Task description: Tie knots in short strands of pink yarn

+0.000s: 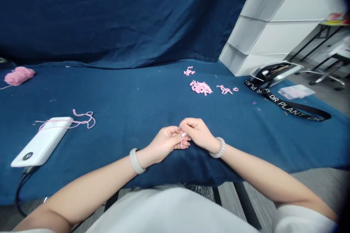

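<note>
One small pink loop (182, 145) poked out between the fingers of the left hand (165, 141), below its thumb, above the near part of the blue-covered table (123, 98). That grip was closed, thumb pressed toward curled fingers, with the loop caught among them. The right hand (199, 133) met it from the other side, its fingers bent inward against the left fingertips; how tightly they were closed, and whether they too had hold of the loop, I could not tell. A pale wristband (136, 161) circled the left wrist, a coiled band (218, 148) the right. Beyond the hands lay a pile of pink pieces (201, 87), with smaller clusters behind it and to its right. On the left, pink cord (91, 113) trailed across a white power bank (45, 143), and farther back sat a ball of pink yarn (19, 76). On the right, a black lettered strap (281, 104) stretched near a flat clear case (296, 91), with white boxes (273, 36) stacked behind.
</note>
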{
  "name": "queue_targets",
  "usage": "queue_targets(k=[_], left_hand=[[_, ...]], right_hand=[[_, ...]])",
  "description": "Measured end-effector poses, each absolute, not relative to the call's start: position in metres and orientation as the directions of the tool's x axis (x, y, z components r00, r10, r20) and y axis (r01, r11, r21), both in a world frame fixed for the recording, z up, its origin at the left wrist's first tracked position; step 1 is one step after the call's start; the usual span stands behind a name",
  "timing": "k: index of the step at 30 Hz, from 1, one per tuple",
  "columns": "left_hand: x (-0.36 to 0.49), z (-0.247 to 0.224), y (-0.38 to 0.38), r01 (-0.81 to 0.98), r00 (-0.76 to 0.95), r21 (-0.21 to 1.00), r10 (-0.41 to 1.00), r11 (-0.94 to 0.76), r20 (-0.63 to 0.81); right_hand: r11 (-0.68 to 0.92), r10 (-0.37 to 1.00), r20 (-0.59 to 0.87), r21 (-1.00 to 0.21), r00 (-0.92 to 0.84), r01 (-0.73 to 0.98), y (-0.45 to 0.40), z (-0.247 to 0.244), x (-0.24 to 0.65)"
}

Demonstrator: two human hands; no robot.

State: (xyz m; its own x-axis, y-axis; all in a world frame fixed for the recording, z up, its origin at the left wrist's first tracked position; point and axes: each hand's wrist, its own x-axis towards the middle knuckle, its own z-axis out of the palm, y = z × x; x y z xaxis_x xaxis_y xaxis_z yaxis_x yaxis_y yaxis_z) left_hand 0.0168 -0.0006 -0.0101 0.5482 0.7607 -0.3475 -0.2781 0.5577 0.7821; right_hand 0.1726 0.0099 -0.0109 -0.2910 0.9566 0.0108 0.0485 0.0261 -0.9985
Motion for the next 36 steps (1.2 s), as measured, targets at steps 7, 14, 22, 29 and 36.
queue_targets(k=[7, 14, 22, 29, 36], left_hand=[[0.019, -0.014, 0.016, -0.348, 0.422, 0.823, 0.859, 0.45, -0.291], [0.018, -0.022, 0.03, -0.333, 0.382, 0.873, 0.897, 0.358, -0.222], [0.018, -0.026, 0.033, -0.373, 0.352, 0.876, 0.92, 0.306, -0.172], [0.015, -0.026, 0.029, -0.377, 0.344, 0.89, 0.931, 0.258, -0.124], [0.009, -0.025, 0.028, -0.329, 0.337, 0.915, 0.934, 0.234, -0.118]], right_hand=[[-0.183, 0.947, -0.096, -0.945, -0.305, -0.27, 0.022, -0.017, 0.183], [-0.16, 0.945, -0.097, -0.97, -0.313, -0.183, 0.021, -0.017, 0.189], [0.037, 0.987, 0.051, -0.995, -0.155, -0.095, 0.033, -0.025, 0.191], [0.43, 0.892, 0.356, -0.858, -0.278, 0.281, 0.033, -0.022, 0.202], [0.498, 0.846, 0.298, -0.738, -0.442, 0.456, 0.036, -0.019, 0.204]])
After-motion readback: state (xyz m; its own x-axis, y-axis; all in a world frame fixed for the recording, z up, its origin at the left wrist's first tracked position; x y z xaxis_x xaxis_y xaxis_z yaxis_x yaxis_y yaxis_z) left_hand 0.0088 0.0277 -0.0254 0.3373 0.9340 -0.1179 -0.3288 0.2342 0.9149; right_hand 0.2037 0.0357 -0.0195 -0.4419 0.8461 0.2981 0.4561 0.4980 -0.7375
